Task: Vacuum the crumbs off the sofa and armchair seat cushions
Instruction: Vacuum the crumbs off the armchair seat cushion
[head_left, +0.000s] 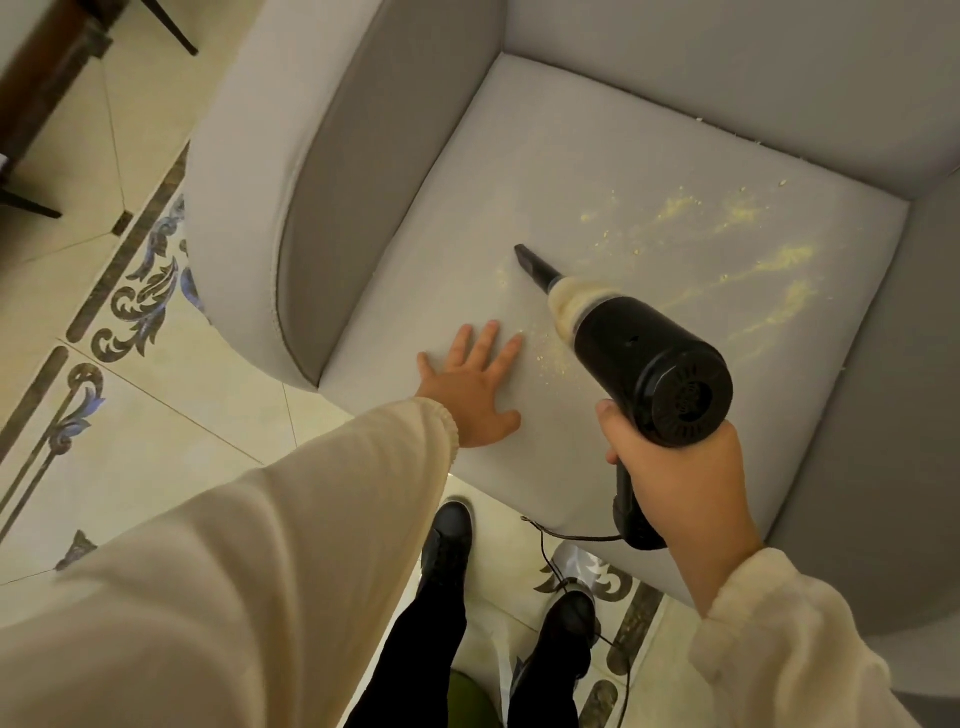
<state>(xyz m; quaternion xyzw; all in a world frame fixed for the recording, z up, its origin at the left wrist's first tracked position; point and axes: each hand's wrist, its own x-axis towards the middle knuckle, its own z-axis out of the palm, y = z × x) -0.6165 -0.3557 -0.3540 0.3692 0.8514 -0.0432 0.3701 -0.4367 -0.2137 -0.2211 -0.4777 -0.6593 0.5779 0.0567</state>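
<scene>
Head view: right hand (680, 488) grips a black handheld vacuum (644, 353), nozzle touching the armchair seat cushion (467, 218). Left hand (470, 387) lies spread flat just beside it. Yellow crumbs (748, 249) scatter beyond the nozzle.

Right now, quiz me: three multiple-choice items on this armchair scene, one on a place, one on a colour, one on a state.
1. Where do most crumbs lie on the seat cushion?
A. beyond and right of the nozzle
B. under the left hand
C. on the floor

2. What colour is the vacuum body?
A. white
B. black
C. red

3. How is the left hand?
A. gripping the nozzle
B. flat on the cushion, fingers spread
C. in a fist

Answers:
1. A: yellow streaks spread past the nozzle.
2. B: its casing is dark throughout.
3. B: the palm rests down while the right hand grips the handle.
</scene>
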